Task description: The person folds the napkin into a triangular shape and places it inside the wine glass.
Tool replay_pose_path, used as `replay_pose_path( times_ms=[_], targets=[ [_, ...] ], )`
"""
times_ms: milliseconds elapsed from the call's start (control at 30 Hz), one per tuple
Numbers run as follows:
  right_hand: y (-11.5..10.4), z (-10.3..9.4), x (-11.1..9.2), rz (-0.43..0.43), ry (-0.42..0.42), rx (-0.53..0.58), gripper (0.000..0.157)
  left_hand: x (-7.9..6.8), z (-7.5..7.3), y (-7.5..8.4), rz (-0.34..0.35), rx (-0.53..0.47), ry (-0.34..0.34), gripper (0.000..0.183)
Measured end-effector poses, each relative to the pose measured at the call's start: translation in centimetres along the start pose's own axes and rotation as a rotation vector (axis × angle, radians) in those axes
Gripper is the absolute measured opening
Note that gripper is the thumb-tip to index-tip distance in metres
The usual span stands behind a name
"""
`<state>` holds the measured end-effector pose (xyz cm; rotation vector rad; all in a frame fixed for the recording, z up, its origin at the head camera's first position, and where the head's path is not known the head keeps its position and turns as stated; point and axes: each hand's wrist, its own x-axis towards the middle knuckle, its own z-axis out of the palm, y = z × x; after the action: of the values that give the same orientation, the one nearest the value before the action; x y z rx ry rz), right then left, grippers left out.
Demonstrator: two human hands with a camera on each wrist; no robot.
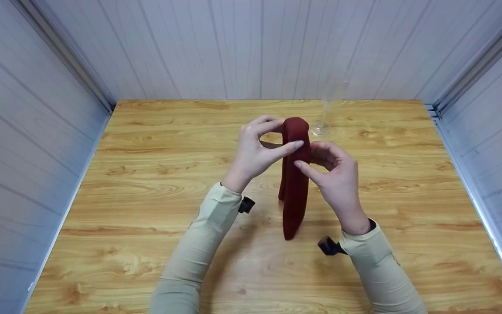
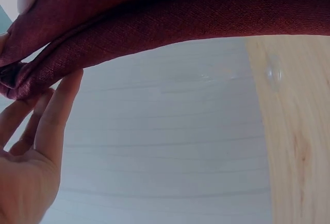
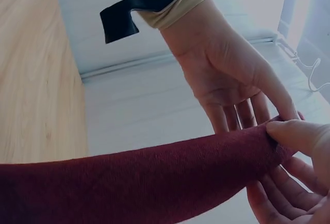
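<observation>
A dark red folded cloth (image 1: 295, 196) hangs in a long, narrow strip above the wooden table, bent over at its top. My left hand (image 1: 255, 150) grips its upper end, thumb on the near face and fingers around the far left side. Just below and to the right, my right hand (image 1: 338, 176) pinches the same cloth between thumb and fingers. In the right wrist view both hands meet at one end of the cloth (image 3: 154, 177). The left wrist view shows its layers and woven texture, with fingertips against the underside.
A clear stemmed glass (image 1: 320, 127) stands upright behind the cloth, near the back of the wooden table (image 1: 146, 183). Pale panel walls (image 1: 242, 48) enclose the back and both sides. A small black camera is strapped at each wrist.
</observation>
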<state>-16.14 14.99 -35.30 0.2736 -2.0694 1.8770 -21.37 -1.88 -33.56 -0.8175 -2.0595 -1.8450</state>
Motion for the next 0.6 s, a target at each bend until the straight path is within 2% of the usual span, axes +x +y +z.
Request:
replay_pose_path(
  times_ms=[133, 267, 400, 600],
  targets=[
    [-0.15, 0.22, 0.18, 0.034, -0.012, 0.037, 0.031, -0.12, 0.27, 0.04, 0.000, 0.010, 0.007, 0.027],
    [-0.21, 0.38, 0.39, 0.047, -0.026, 0.065, 0.028, -0.30, 0.44, -0.08, -0.017, -0.003, -0.017, 0.025],
    [-0.14, 0.34, 0.63, 0.035, -0.050, 0.080, 0.025, -0.46, 0.39, -0.28, -0.051, -0.063, -0.049, 0.035],
    [-0.04, 0.20, 0.93, 0.030, -0.076, 0.051, 0.021, -0.65, 0.26, -0.34, -0.025, -0.081, -0.088, 0.038]
  ],
)
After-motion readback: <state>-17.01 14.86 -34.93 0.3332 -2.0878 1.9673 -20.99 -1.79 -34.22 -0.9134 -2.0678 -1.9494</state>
